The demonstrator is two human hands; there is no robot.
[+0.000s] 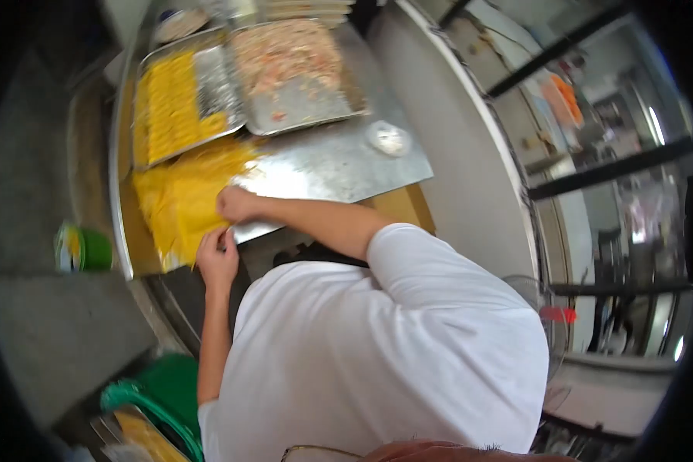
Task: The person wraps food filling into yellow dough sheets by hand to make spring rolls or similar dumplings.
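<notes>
Head view — left hand, right hand at yellow sheets — fingers' grasp hidden, cannot tell.

This seems a food kitchen: a metal worktop carries yellow sheets, and trays hold rolls and chopped filling.

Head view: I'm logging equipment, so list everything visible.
table: 1, silver, top
trays: 2, silver, on table
rolls: many, yellow, left tray
filling: 1, pinkish, right tray
sheets: count unclear, yellow, table's left
unclear items: 2, pale, table's right, far left
stack: 1, pale, top edge
bucket: 1, green, left floor
bin: 1, green, bottom left
window frame: 1, black, right
clutter: uncountable, mixed, beyond frame
shirt: 1, white, bottom centre
left hand: 1, bare, at sheets
right hand: 1, bare, over sheets
</notes>
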